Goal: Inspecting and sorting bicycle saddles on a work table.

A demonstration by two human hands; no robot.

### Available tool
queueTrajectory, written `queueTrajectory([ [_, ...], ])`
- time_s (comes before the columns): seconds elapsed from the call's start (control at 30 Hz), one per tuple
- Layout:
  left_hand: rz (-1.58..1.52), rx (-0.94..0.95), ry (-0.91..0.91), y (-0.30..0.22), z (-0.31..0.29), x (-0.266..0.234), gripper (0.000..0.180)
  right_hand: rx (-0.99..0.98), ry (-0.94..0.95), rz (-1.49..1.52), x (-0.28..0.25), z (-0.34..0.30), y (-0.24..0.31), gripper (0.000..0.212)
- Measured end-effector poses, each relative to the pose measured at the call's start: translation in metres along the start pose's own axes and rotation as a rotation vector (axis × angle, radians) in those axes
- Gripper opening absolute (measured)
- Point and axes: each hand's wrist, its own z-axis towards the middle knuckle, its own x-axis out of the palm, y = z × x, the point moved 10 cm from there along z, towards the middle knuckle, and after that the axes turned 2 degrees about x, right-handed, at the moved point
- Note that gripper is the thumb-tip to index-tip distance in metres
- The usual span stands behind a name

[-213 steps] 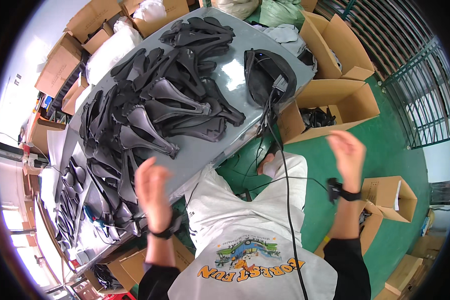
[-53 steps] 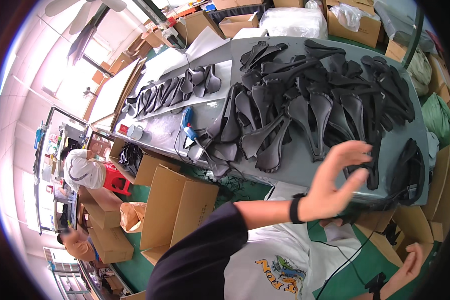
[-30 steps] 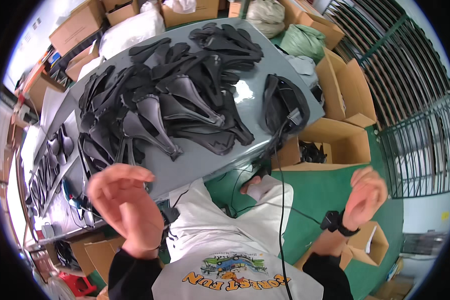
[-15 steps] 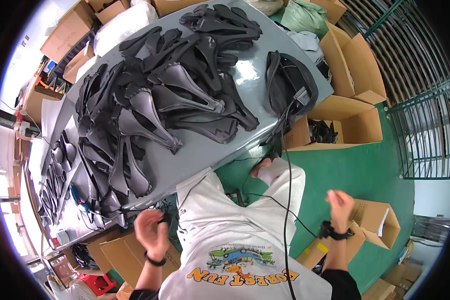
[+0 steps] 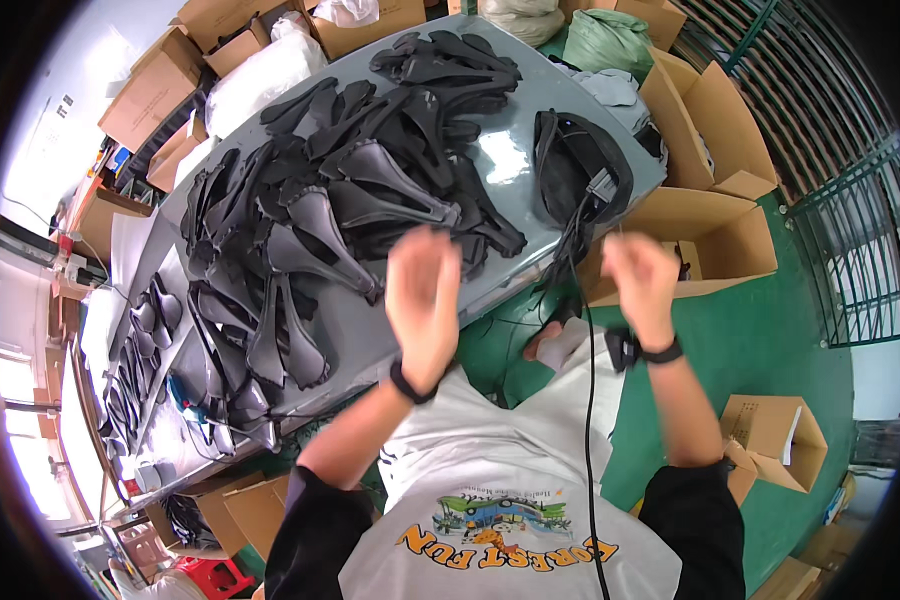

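Head view, left hand [image 5: 425, 290]: raised over the near table edge, fingers loosely spread, holding nothing.
Head view, right hand [image 5: 642, 278]: lifted beside the open cardboard box [image 5: 705, 235], blurred — empty, fingers half curled.
Nearest piece: black saddle shell [image 5: 315, 240] on the grey table [image 5: 505, 160], just left of the left hand — long axis diagonal, narrow nose pointing toward the wrist.
Rest: heap of like shells behind it; black cable [image 5: 582, 400] down the shirt.

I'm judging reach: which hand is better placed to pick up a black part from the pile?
Probably the left hand: it hovers empty at the black parts pile. The right hand is past the table's edge.
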Motion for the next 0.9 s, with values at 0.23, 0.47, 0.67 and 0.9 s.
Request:
queueTrajectory([
  [0.23,0.845,0.105,-0.314,-0.162,-0.08,-0.24,0.028,0.151,-0.082,-0.586,-0.214,-0.141,-0.019,0.014],
  [0.47,0.092,0.587,-0.249,-0.245,0.027,-0.196,0.052,-0.618,-0.222,-0.083,-0.25,-0.055,0.171,0.033],
  [0.67,0.191,0.07,0.102,0.023,-0.022,0.03,0.034,-0.03,-0.044,-0.069,-0.011,0.021,-0.028,0.019],
  [0.9,0.637,-0.017,0.004,-0.109,-0.101,-0.154,0.026,0.045,0.054,-0.688,-0.142,-0.158,-0.055,0.017],
])
